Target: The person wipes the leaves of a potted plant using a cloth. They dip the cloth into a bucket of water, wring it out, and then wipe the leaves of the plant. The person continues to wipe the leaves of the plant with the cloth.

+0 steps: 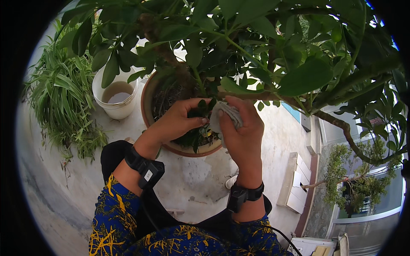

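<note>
My left hand reaches over the rim of a round terracotta-coloured plant pot, its thumb and fingers around small dark green leaves low on the plant. Its lower fingers are hidden by the hand and foliage. In my right hand is a crumpled grey-white cloth, held right beside those leaves and close to the left thumb. A potted shrub with broad glossy leaves spreads above both hands. Its thick brown stem rises from the pot's soil.
Left of the pot stands a white bucket of cloudy water, beside a trailing spider plant. A woody branch arches out to the right. White slabs lie near the building wall at right. Pale concrete floor extends underneath.
</note>
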